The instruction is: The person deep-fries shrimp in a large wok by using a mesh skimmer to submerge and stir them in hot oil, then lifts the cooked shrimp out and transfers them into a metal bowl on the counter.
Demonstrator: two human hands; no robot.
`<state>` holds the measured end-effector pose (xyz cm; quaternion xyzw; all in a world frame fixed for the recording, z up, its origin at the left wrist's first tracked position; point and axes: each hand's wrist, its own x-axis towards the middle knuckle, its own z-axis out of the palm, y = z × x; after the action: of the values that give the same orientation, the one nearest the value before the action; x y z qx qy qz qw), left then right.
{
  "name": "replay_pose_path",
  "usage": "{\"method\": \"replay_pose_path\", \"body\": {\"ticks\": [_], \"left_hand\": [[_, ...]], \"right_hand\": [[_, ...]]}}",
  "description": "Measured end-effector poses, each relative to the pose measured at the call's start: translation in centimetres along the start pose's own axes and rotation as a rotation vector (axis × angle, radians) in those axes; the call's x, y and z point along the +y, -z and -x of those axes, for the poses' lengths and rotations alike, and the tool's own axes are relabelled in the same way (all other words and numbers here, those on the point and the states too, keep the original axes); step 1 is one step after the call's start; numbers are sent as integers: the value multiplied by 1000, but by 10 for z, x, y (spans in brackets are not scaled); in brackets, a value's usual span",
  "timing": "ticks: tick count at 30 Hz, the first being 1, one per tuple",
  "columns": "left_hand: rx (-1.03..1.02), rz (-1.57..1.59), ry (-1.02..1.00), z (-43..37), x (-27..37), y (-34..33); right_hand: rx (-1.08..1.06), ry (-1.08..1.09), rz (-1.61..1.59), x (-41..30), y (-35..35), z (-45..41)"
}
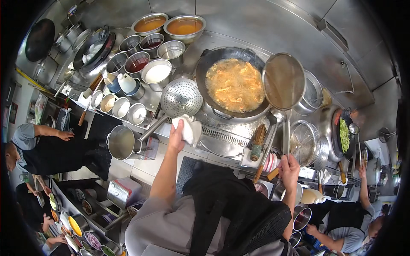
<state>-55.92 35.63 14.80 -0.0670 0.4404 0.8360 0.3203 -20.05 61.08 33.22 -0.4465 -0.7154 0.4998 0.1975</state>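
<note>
My left hand [178, 137] is closed around a folded white cloth [192, 132] over the front edge of the stove. Just beyond it lies a perforated steel skimmer [181, 97], its handle slanting down to the left. A black wok [205, 72] holds bubbling oil with several orange-gold battered pieces [235, 84] frying in it. My right hand [289, 171] grips the long thin handle of a fine-mesh strainer [284, 81], whose round head overlaps the wok's right rim in view. A ladle [278, 116] with a wooden-ended handle and a bamboo wok brush [258, 142] lie left of that handle.
Steel pots of sauces [137, 62] and seasoning cups [121, 107] crowd the left counter. Two bowls of amber liquid [185, 25] stand behind. A stockpot [121, 142] sits at the front left. Co-workers [64, 147] stand to either side; a second wok [345, 136] holds green vegetables.
</note>
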Motion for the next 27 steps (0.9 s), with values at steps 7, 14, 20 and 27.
{"method": "replay_pose_path", "body": {"ticks": [7, 14, 20, 27], "left_hand": [[-239, 206, 289, -8, 8, -38], [50, -220, 196, -18, -34, -162], [72, -333, 122, -67, -106, -132], [102, -436, 23, -93, -111, -132]], "right_hand": [[120, -3, -103, -3, 1, 15], [121, -50, -140, 21, 8, 20], [88, -65, -96, 36, 12, 17], [78, -67, -64, 40, 39, -16]]}}
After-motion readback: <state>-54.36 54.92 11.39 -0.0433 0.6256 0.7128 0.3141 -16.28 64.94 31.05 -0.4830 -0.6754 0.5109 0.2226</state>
